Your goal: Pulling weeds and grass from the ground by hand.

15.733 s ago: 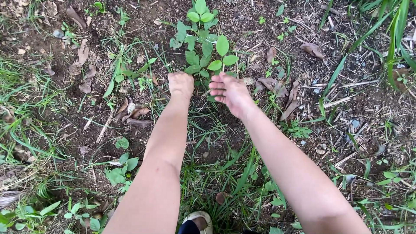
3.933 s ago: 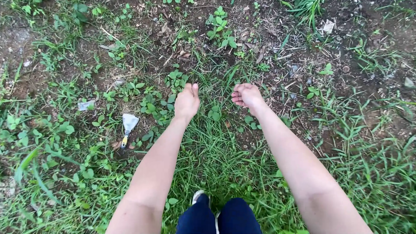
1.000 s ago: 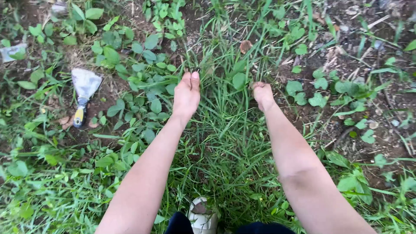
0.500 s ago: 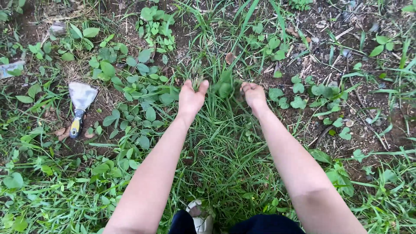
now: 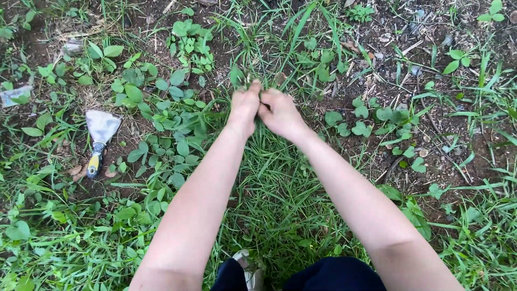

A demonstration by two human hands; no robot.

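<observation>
A thick clump of long grass point(image 5: 269, 183) grows straight in front of me. Its blades are gathered upward into a bunch point(image 5: 253, 81) between both my hands. My left hand point(image 5: 243, 108) and my right hand point(image 5: 280, 113) are pressed side by side, fingers closed around that bunch of blades. Broad-leaved weeds point(image 5: 167, 134) spread just left of my left hand.
A putty knife with a yellow and black handle point(image 5: 99, 137) lies on the soil to the left. A scrap of clear plastic point(image 5: 13, 96) sits at the far left edge. Bare soil with twigs point(image 5: 431, 108) lies to the right. My shoe point(image 5: 249, 272) stands below.
My two hands, apart half a second ago, have come together and closed around the grass blades. The view has shifted slightly.
</observation>
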